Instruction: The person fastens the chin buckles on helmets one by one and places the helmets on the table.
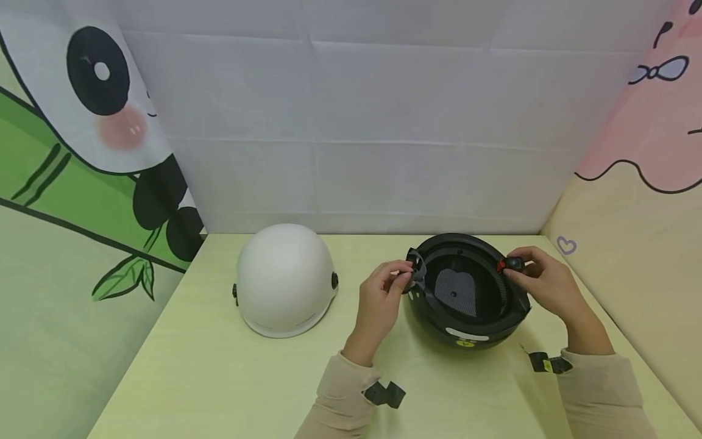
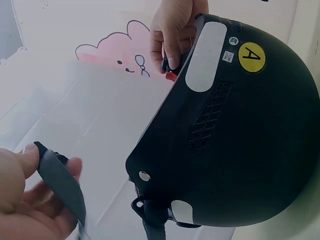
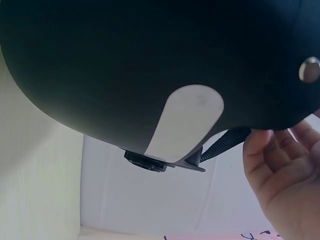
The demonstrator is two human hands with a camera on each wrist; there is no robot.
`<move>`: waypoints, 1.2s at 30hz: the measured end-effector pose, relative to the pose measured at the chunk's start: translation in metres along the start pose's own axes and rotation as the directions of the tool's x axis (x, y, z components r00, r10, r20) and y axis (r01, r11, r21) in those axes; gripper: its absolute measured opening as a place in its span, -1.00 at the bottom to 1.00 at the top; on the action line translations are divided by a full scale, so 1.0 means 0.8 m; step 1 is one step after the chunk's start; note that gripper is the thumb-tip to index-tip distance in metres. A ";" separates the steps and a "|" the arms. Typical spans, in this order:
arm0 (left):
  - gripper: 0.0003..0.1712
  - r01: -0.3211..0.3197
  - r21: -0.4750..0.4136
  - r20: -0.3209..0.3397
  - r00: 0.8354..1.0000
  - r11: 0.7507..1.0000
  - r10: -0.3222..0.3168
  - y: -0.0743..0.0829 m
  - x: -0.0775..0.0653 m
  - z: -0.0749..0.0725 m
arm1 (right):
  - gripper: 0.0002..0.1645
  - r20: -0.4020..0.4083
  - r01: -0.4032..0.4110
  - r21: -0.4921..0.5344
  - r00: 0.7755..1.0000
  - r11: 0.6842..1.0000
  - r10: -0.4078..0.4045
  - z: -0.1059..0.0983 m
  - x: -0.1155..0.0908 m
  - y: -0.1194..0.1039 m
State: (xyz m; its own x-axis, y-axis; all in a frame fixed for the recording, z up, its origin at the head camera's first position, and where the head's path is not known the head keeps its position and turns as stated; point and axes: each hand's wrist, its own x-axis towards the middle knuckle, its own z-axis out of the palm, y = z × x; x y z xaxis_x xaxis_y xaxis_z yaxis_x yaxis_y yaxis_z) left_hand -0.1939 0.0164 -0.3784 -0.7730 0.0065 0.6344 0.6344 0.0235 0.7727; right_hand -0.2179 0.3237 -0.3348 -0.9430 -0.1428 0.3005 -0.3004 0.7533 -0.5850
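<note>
A black helmet [image 1: 433,323] lies upside down on the table, its padded inside facing up. At its left rim my left hand [image 1: 381,292] pinches a grey chin strap [image 2: 64,182] between thumb and fingers. My right hand [image 1: 551,286] holds a black-and-red buckle [image 1: 513,264] over the right rim. In the right wrist view a black strap [image 3: 226,144] runs from the helmet's edge to that hand, and the buckle is hidden there. White patches and a yellow round sticker [image 2: 251,57] mark the shell.
To the left stands a white helmet [image 1: 282,277], crown up, with black side fittings. A pale yellow table [image 1: 208,372] bears both helmets. Behind it rises a white cloth wall [image 1: 351,134], with cartoon-printed panels on either side.
</note>
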 end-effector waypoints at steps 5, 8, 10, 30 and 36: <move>-0.81 0.002 -0.042 0.031 1.000 0.999 0.000 0.004 0.002 0.000 | -0.65 -0.032 0.031 -0.016 0.999 0.999 -0.032 -0.002 0.003 0.000; -0.85 -0.044 0.046 0.022 0.999 0.998 0.043 0.005 0.004 0.000 | -0.67 -0.042 0.044 -0.007 0.998 0.999 -0.044 -0.002 0.006 0.000; -0.89 -0.077 0.098 0.016 0.997 0.992 0.076 0.005 0.005 0.001 | -0.69 -0.053 0.052 0.014 0.997 0.999 -0.051 -0.002 0.007 0.000; -0.87 -0.012 0.147 0.170 0.985 0.989 -0.014 -0.001 0.014 0.014 | -0.72 -0.055 0.121 0.388 0.993 0.914 -0.108 0.000 0.025 0.021; -0.89 -0.061 0.209 0.197 0.980 0.976 0.019 -0.004 0.014 0.017 | -0.63 -0.044 0.121 0.435 0.993 0.892 -0.114 0.000 0.026 0.025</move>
State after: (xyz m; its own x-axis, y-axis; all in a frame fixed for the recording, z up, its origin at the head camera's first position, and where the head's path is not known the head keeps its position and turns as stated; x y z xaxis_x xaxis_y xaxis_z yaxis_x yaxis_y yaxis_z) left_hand -0.2046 0.0301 -0.3739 -0.7475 0.2041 0.6321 0.6642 0.2312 0.7109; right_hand -0.2434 0.3359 -0.3405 -0.8956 -0.1995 0.3976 -0.4446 0.3753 -0.8133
